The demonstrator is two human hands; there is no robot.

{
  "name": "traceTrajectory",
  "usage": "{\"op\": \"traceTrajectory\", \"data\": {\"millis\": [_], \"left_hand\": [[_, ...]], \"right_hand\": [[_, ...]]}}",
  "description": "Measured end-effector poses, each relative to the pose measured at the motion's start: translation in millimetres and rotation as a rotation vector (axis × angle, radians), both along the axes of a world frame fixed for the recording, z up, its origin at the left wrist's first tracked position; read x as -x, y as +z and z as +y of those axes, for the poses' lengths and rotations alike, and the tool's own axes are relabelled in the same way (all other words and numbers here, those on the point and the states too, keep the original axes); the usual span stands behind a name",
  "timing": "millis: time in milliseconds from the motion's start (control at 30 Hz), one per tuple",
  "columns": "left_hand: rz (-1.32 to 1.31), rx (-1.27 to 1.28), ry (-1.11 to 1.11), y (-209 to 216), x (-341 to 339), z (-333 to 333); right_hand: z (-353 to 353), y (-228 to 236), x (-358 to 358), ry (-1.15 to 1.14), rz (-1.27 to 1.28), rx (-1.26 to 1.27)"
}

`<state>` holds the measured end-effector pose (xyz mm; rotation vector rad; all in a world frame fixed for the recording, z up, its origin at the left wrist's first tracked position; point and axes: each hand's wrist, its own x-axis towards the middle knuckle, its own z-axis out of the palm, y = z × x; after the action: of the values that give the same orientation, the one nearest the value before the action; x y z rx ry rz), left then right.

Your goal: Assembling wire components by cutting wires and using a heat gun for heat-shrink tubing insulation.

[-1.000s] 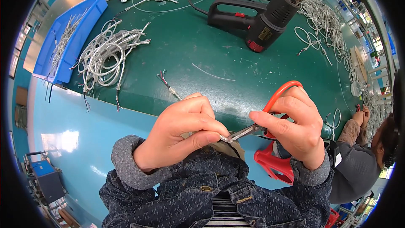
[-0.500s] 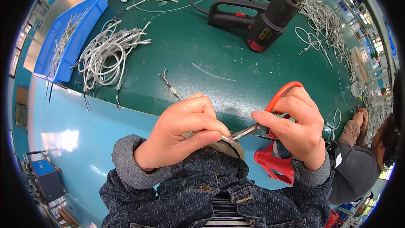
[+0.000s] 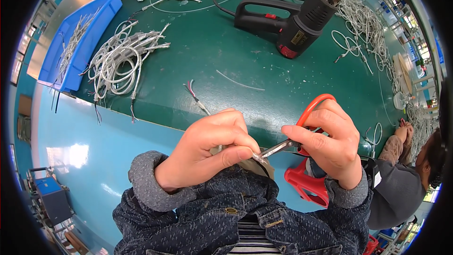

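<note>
My left hand (image 3: 212,148) pinches a shielded cable (image 3: 204,108) between thumb and forefinger. One end, with bare coloured wires fanned out, sticks up beyond my knuckles over the table edge. In my right hand (image 3: 330,141) are scissors (image 3: 311,111) with orange-red handles. Their blades point left and meet the pale, clear-looking part of the cable right at my left fingertips. Whether the blades are fully closed is too small to tell. A black length of cable hangs below, against my jacket.
The green table (image 3: 188,61) carries a black heat gun (image 3: 302,26), a coil of grey cables (image 3: 125,61) and a thin clear strip (image 3: 239,81). A blue tray (image 3: 78,73) stands left, a cable heap (image 3: 363,23) right. Beside a red stool (image 3: 306,182), a co-worker (image 3: 398,184) handles cables.
My left hand has shifted slightly right, and the cable's wired end has moved with it. The scissors stay at the same spot, their blades tilted slightly differently.
</note>
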<state>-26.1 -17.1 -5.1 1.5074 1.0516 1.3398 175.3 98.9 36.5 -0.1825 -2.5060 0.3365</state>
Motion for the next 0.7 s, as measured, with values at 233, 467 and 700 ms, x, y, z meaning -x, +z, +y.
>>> {"op": "traceTrajectory", "data": {"millis": [233, 467, 700], "left_hand": [[-0.101, 0.077, -0.114, -1.5, -3.1, 0.1], [-0.104, 0.101, -0.188, 0.7, -3.3, 0.5], [-0.107, 0.09, -0.235, -1.8, -7.6, 5.0]], "right_hand": [[-2.0, -6.2, -2.1, 0.051, 0.024, 0.057], [-7.4, -11.8, -8.3, 0.091, 0.03, 0.082], [-20.4, -10.7, -27.0, 0.033, -0.047, 0.038]]}}
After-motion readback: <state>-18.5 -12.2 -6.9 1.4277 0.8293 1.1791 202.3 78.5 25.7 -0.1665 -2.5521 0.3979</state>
